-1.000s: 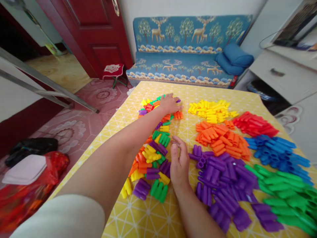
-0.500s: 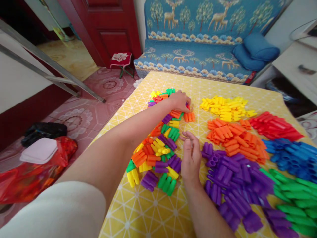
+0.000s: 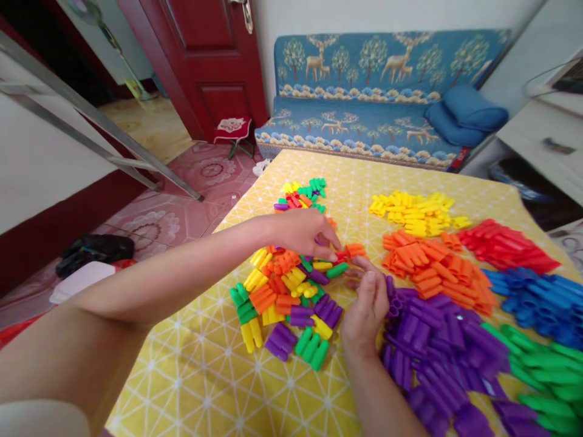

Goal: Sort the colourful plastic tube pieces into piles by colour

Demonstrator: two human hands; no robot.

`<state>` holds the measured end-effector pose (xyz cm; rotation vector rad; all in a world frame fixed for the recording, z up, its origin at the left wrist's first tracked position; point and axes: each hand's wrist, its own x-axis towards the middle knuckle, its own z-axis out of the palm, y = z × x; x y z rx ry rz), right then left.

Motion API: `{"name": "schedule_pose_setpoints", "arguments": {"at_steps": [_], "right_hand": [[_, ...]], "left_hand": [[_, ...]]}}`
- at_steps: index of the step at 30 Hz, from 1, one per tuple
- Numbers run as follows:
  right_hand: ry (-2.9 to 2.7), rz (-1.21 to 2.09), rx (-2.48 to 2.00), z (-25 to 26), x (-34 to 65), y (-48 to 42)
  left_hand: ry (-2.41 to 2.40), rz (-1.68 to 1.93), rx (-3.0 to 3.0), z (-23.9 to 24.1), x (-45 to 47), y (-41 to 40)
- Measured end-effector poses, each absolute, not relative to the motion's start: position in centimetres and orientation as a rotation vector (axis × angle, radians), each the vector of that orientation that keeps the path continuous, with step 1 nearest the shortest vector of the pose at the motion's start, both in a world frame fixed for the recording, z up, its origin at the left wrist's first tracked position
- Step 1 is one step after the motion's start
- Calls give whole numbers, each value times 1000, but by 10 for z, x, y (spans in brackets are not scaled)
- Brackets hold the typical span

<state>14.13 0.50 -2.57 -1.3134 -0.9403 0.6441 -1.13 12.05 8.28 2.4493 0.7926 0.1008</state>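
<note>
A mixed pile of plastic building pieces, made of joined tubes in several colours, lies on the yellow patterned tablecloth. My left hand reaches across the pile, its fingers closed at a red plastic piece that partly shows at the fingertips. Facing it from the right, my right hand rests at the table, thumb up and fingers loosely bent apart, holding nothing visible. An orange piece lies between the two hands, close to the right fingertips. Beside the right wrist is a heap of purple pieces.
Sorted heaps of yellow, orange, red, blue and green pieces spread along the right. Behind the table stands a blue sofa. A red stool and a metal ladder are at left.
My left hand has come back from the far end of the pile toward my right hand, with a red piece at its fingers. The right hand has shifted slightly right. The view has tilted up.
</note>
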Motion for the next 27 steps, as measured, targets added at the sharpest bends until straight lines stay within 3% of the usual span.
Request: {"name": "schedule_pose_setpoints", "arguments": {"at_steps": [5, 10, 18, 27], "right_hand": [[-1028, 567, -1303, -23, 141, 4], [-1194, 454, -1263, -17, 143, 1], [-1375, 502, -1489, -30, 141, 6], [-1476, 436, -1522, -40, 142, 18]], "left_hand": [[1454, 470, 2498, 67, -22, 207], [1777, 282, 2335, 24, -18, 278], [1382, 339, 2491, -9, -9, 280], [875, 326, 2581, 26, -9, 174]]}}
